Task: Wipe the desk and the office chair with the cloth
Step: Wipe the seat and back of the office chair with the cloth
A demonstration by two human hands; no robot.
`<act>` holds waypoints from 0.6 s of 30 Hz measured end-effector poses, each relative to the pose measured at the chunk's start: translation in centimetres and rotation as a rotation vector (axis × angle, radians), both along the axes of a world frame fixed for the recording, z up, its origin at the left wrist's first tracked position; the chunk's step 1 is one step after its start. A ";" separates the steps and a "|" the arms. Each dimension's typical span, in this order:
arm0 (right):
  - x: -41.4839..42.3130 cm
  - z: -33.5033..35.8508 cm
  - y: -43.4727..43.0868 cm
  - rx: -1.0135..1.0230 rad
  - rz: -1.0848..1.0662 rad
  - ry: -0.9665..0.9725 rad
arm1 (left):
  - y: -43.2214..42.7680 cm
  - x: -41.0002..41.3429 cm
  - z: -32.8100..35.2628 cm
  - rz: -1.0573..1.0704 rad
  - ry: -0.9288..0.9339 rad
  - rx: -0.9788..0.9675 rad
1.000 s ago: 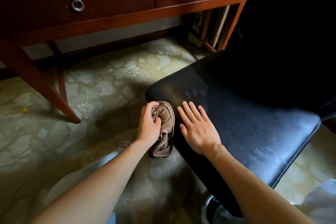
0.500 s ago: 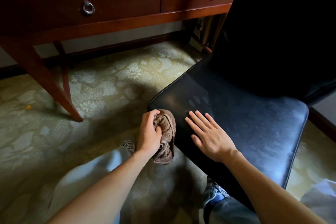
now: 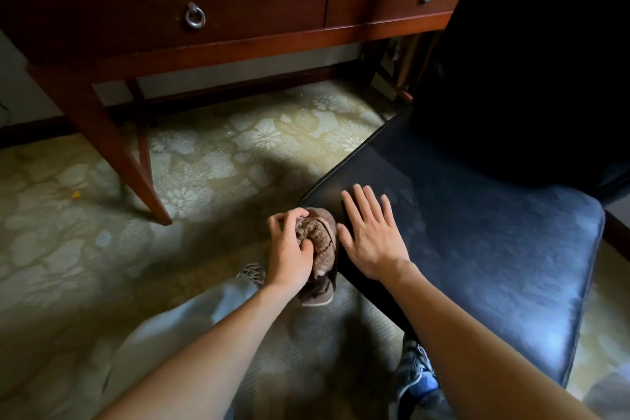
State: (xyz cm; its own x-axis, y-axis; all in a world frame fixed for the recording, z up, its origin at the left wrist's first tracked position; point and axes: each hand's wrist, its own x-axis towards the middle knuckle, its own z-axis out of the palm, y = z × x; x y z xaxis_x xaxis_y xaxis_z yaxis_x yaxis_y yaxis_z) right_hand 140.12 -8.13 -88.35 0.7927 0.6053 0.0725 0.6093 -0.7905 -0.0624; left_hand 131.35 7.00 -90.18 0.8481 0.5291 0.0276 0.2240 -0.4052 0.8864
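Note:
A black leather office chair (image 3: 484, 249) fills the right side, its seat facing me and its dark backrest rising at the upper right. My left hand (image 3: 289, 249) is shut on a bunched brown cloth (image 3: 320, 242), pressed against the seat's front-left edge; the cloth's lower end hangs below the seat. Flat on the seat just right of the cloth lies my right hand (image 3: 371, 235), fingers spread, holding nothing. The reddish wooden desk (image 3: 259, 14) stands behind, showing two drawers with ring pulls.
A slanted desk leg (image 3: 112, 153) comes down to the patterned carpet (image 3: 221, 160) left of the chair. My knees and a shoe (image 3: 416, 372) sit at the bottom. A baseboard runs along the wall under the desk.
The view has shifted, so desk and chair appear further right and lower. Both hands stay at the seat's front-left edge, with the cloth held against it.

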 end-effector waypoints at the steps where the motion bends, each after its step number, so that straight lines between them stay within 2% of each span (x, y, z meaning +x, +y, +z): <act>1: -0.1 -0.6 -0.2 -0.053 0.009 0.011 | 0.3 0.2 0.1 0.013 -0.001 -0.001; 13: -1.2 -1.7 -3.5 -0.092 0.076 -0.077 | 1.8 0.0 0.5 -0.038 -0.024 0.016; 18: -2.0 -1.1 -5.2 -0.096 0.134 -0.039 | 1.2 -1.4 0.6 -0.058 -0.018 0.007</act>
